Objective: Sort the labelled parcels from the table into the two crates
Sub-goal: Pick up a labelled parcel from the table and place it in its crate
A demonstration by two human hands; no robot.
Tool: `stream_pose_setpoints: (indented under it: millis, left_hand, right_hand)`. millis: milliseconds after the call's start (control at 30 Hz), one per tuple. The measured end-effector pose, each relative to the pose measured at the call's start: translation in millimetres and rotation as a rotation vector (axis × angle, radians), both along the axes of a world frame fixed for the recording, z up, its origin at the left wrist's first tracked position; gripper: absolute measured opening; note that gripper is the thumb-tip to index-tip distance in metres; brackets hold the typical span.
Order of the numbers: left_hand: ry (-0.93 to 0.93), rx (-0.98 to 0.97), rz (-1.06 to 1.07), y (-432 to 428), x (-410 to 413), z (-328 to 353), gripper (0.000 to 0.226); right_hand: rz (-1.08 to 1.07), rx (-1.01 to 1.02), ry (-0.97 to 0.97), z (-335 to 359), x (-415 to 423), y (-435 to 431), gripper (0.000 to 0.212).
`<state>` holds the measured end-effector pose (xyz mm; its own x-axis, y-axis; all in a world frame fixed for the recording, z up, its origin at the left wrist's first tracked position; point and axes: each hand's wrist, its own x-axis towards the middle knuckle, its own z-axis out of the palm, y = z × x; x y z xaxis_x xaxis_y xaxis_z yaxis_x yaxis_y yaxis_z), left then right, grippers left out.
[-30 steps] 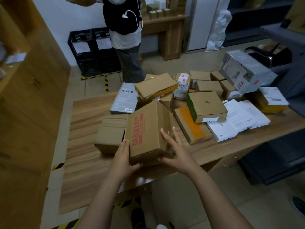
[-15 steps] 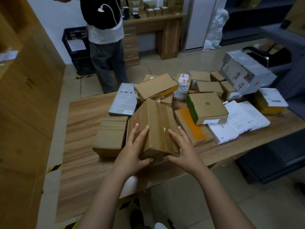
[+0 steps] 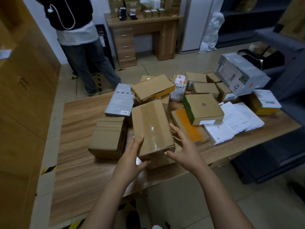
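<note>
Brown cardboard box sealed with clear tape (image 3: 151,123): lies on the wood-grain table (image 3: 79,126) near its front edge, just beside a ribbed brown cardboard stack (image 3: 107,138).

Left hand (image 3: 132,156): clasps the box's near-left corner, fingers on top, thumb on the front face.

Right hand (image 3: 184,149): fingers straight along the right side, thumb tip touching the near-right corner.

Markings:
- Red "BAY" on the white-taped small carton (image 3: 179,83).
- Barcode on the slim grey box (image 3: 119,100).
- Recycling symbol on the green-sided brown box (image 3: 203,108).
</note>
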<state>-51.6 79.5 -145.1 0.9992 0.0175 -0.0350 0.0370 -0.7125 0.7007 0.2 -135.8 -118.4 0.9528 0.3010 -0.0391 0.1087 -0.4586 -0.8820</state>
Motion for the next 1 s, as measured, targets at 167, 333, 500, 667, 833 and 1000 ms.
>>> stream_pose_setpoints:
  millis: [167,333,500,667,833,1000]
  left_hand:
    - [0.051,0.027,0.132,23,-8,13,0.09]
    - [0.013,0.013,0.099,41,-11,25,0.111]
    - [0.021,-0.015,0.038,32,-8,24,0.12]
    - [0.084,-0.101,0.081,21,-7,11,0.118]
    - [0.168,-0.253,0.101,-2,-9,-5,0.1]
    - [0.209,-0.358,0.151,-7,-8,-21,0.101]
  right_hand:
    - [-0.009,-0.039,0.118,-18,-3,1,0.096]
    - [0.003,-0.093,0.261,-36,0,15,0.116]
    - [0.011,-0.024,0.28,-37,4,29,0.113]
    - [-0.081,-0.118,0.183,-33,1,14,0.114]
    - [-0.088,-0.228,0.093,-30,-3,-6,0.106]
    - [-0.102,-0.21,0.119,-30,-7,-12,0.113]
